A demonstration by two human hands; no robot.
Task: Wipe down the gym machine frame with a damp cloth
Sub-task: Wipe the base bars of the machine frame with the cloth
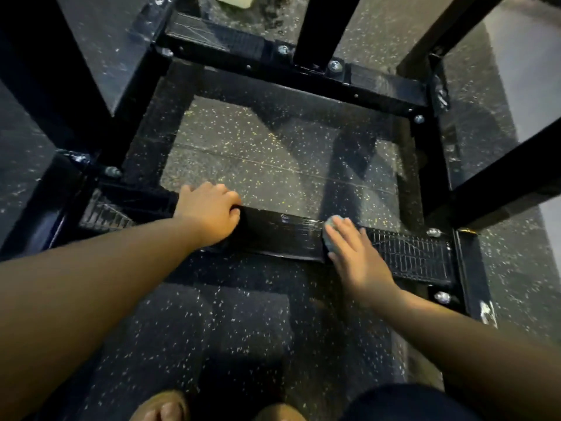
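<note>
The black metal machine frame forms a rectangle on the floor, and its near crossbar (282, 235) runs left to right in front of me. My left hand (209, 212) grips the far edge of that bar, fingers curled over it. My right hand (355, 253) lies flat with straight fingers on a small grey cloth (332, 224), pressing it onto the bar's top. Only the cloth's far end shows beyond my fingertips. A glossy wet streak lies on the bar between my hands.
Black uprights (324, 28) rise from the far crossbar (303, 71) and at both sides. Silver bolts (442, 297) mark the corners. Ribbed tread plates (409, 253) sit on the bars. Speckled rubber flooring (273, 153) lies all around. My bare feet (167, 408) show at the bottom edge.
</note>
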